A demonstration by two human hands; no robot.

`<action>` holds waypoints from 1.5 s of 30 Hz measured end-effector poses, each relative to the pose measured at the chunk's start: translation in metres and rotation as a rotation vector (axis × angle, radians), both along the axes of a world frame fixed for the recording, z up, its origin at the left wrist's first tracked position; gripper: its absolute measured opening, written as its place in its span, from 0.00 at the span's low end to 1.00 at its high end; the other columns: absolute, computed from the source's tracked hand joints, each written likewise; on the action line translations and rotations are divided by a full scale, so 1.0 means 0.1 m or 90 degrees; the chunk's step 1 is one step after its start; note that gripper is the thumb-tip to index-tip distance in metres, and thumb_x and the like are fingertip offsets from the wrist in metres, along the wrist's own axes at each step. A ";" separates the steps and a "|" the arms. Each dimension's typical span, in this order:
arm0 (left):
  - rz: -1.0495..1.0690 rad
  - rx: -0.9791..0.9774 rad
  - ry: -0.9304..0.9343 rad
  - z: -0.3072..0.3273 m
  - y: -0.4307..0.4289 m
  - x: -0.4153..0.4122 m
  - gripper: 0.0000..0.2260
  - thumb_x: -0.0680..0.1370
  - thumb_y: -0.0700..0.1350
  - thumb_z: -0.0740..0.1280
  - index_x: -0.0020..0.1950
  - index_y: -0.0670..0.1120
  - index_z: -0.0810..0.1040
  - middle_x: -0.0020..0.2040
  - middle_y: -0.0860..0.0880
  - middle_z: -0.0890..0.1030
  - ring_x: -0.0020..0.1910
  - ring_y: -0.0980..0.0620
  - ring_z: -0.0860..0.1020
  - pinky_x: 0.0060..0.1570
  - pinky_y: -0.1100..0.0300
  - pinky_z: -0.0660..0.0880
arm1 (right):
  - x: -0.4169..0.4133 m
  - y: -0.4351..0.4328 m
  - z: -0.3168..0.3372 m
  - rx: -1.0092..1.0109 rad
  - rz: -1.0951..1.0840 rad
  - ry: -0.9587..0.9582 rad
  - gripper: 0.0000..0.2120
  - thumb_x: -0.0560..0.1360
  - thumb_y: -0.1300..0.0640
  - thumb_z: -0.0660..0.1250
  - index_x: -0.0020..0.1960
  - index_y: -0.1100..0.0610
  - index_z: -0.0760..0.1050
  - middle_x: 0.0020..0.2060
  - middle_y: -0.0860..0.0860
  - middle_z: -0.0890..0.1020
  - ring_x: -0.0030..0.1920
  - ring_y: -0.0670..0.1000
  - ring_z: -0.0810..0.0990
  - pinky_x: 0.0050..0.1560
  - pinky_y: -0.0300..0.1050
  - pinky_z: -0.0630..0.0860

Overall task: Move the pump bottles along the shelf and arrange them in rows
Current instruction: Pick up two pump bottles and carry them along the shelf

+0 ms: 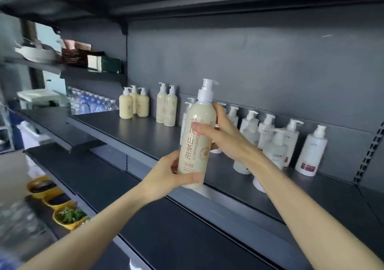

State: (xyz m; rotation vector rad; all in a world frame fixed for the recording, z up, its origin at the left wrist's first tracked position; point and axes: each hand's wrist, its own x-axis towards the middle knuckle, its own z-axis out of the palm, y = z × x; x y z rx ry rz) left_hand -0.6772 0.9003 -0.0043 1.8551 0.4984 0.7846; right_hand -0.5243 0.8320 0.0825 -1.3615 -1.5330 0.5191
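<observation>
A tall cream pump bottle [197, 136] with red lettering is held upright in front of the dark grey shelf [133, 128]. My left hand [168, 176] grips its base and my right hand [218, 132] wraps around its middle. Three short cream pump bottles [134, 104] stand at the shelf's back left. Two tall cream bottles [166, 108] stand just right of them. Several white pump bottles [291, 143] stand along the back to the right, partly hidden behind my right arm.
Water bottles [91, 102] are packed on the shelf section to the left. Boxes and a basket [83, 59] sit on the shelf above. Yellow bowls [68, 217] of food sit at lower left. A lower shelf [187, 228] runs beneath my arms.
</observation>
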 end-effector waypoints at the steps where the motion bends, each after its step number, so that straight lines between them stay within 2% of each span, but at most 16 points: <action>1: 0.013 0.006 0.000 -0.02 0.16 -0.12 0.21 0.69 0.44 0.76 0.59 0.52 0.75 0.52 0.56 0.83 0.52 0.59 0.81 0.52 0.62 0.77 | -0.11 0.19 -0.01 -0.001 0.008 0.002 0.19 0.75 0.48 0.67 0.62 0.44 0.63 0.49 0.42 0.80 0.50 0.43 0.81 0.43 0.44 0.79; 2: 0.023 0.011 0.001 -0.04 0.34 -0.24 0.22 0.69 0.44 0.76 0.59 0.52 0.74 0.53 0.56 0.83 0.52 0.59 0.81 0.52 0.62 0.77 | -0.22 0.37 -0.02 0.000 0.014 0.001 0.18 0.75 0.47 0.66 0.62 0.43 0.64 0.50 0.43 0.80 0.51 0.44 0.81 0.45 0.46 0.80; 5: 0.038 0.016 0.004 -0.06 0.89 -0.62 0.25 0.68 0.44 0.77 0.60 0.53 0.71 0.52 0.56 0.82 0.51 0.60 0.81 0.47 0.64 0.77 | -0.53 0.92 -0.04 0.013 0.024 0.002 0.19 0.75 0.47 0.66 0.64 0.46 0.67 0.51 0.44 0.81 0.52 0.45 0.81 0.44 0.44 0.80; 9: 0.061 0.037 0.024 -0.09 1.70 -0.95 0.29 0.65 0.46 0.78 0.60 0.54 0.69 0.52 0.53 0.82 0.50 0.57 0.81 0.46 0.62 0.78 | -0.82 1.64 -0.09 0.021 0.007 0.021 0.22 0.71 0.47 0.71 0.63 0.48 0.71 0.52 0.47 0.79 0.53 0.51 0.82 0.51 0.56 0.81; 12: 0.055 0.053 0.042 -0.10 2.26 -0.95 0.29 0.62 0.46 0.78 0.59 0.52 0.69 0.52 0.51 0.82 0.50 0.54 0.81 0.41 0.63 0.78 | -0.89 2.07 -0.15 0.029 -0.020 0.037 0.22 0.72 0.51 0.72 0.64 0.50 0.71 0.54 0.49 0.79 0.53 0.51 0.81 0.50 0.55 0.81; 15: 0.040 0.060 0.052 -0.10 2.75 -0.80 0.29 0.63 0.44 0.79 0.60 0.49 0.70 0.52 0.52 0.81 0.52 0.55 0.80 0.50 0.59 0.78 | -0.84 2.41 -0.14 0.026 -0.057 0.030 0.22 0.72 0.55 0.72 0.63 0.52 0.71 0.53 0.51 0.78 0.52 0.50 0.82 0.44 0.47 0.82; 17: 0.026 0.069 0.053 -0.12 3.05 -0.66 0.30 0.62 0.46 0.79 0.61 0.50 0.71 0.53 0.54 0.81 0.52 0.56 0.79 0.52 0.59 0.78 | -0.75 2.64 -0.14 0.030 -0.088 0.015 0.22 0.71 0.55 0.73 0.64 0.52 0.71 0.53 0.51 0.77 0.51 0.51 0.82 0.42 0.45 0.81; 19: 0.011 0.070 0.054 -0.15 3.32 -0.50 0.31 0.61 0.48 0.79 0.61 0.51 0.71 0.54 0.54 0.80 0.53 0.56 0.79 0.52 0.59 0.77 | -0.63 2.88 -0.16 0.032 -0.113 0.011 0.23 0.71 0.55 0.73 0.64 0.51 0.71 0.53 0.51 0.78 0.51 0.52 0.82 0.44 0.49 0.82; 22: -0.006 0.070 0.061 -0.22 3.68 -0.26 0.29 0.63 0.44 0.79 0.60 0.51 0.72 0.53 0.55 0.81 0.53 0.57 0.79 0.51 0.61 0.76 | -0.41 3.22 -0.22 0.029 -0.146 -0.001 0.21 0.70 0.55 0.74 0.61 0.51 0.72 0.52 0.49 0.77 0.51 0.53 0.82 0.46 0.55 0.82; 25: -0.020 0.058 0.072 -0.26 4.03 0.00 0.28 0.63 0.42 0.79 0.60 0.50 0.73 0.52 0.55 0.81 0.52 0.55 0.79 0.53 0.59 0.77 | -0.20 3.57 -0.26 0.029 -0.166 0.009 0.21 0.68 0.54 0.75 0.59 0.51 0.74 0.54 0.52 0.75 0.52 0.56 0.81 0.43 0.61 0.81; 28: -0.036 0.069 0.105 -0.20 4.37 0.22 0.28 0.62 0.44 0.80 0.59 0.51 0.74 0.51 0.55 0.82 0.51 0.56 0.80 0.52 0.58 0.77 | 0.01 3.88 -0.24 0.032 -0.202 -0.039 0.24 0.67 0.51 0.75 0.60 0.48 0.73 0.56 0.55 0.72 0.53 0.55 0.80 0.42 0.57 0.82; 32: -0.045 0.082 0.124 -0.13 4.75 0.46 0.31 0.59 0.46 0.81 0.60 0.51 0.75 0.50 0.55 0.82 0.50 0.56 0.80 0.53 0.58 0.77 | 0.21 4.21 -0.19 0.036 -0.225 -0.059 0.20 0.68 0.52 0.75 0.56 0.41 0.73 0.50 0.47 0.68 0.55 0.53 0.78 0.46 0.54 0.82; 34: -0.053 0.086 0.138 -0.14 4.89 0.55 0.34 0.56 0.50 0.81 0.60 0.51 0.75 0.50 0.54 0.83 0.50 0.56 0.80 0.53 0.57 0.77 | 0.27 4.33 -0.19 0.023 -0.243 -0.070 0.20 0.69 0.52 0.75 0.57 0.42 0.73 0.49 0.43 0.66 0.55 0.51 0.76 0.48 0.53 0.81; 38: -0.085 0.084 0.148 -0.17 5.13 0.68 0.36 0.52 0.55 0.80 0.59 0.52 0.77 0.50 0.53 0.84 0.50 0.55 0.81 0.55 0.54 0.78 | 0.35 4.53 -0.23 0.005 -0.279 -0.073 0.23 0.69 0.53 0.75 0.62 0.46 0.73 0.50 0.46 0.65 0.54 0.49 0.74 0.46 0.53 0.82; 42: -0.126 0.098 0.151 -0.21 5.29 0.74 0.36 0.52 0.56 0.80 0.59 0.53 0.77 0.50 0.54 0.84 0.51 0.55 0.81 0.56 0.53 0.77 | 0.37 4.66 -0.30 -0.001 -0.318 -0.097 0.25 0.68 0.51 0.75 0.63 0.45 0.73 0.48 0.43 0.65 0.56 0.48 0.74 0.55 0.54 0.78; 45: -0.166 0.110 0.152 -0.22 5.42 0.76 0.36 0.53 0.56 0.80 0.59 0.53 0.77 0.51 0.55 0.84 0.52 0.55 0.81 0.56 0.52 0.77 | 0.35 4.73 -0.34 -0.007 -0.351 -0.097 0.25 0.68 0.50 0.75 0.63 0.46 0.73 0.49 0.43 0.65 0.57 0.49 0.73 0.57 0.56 0.77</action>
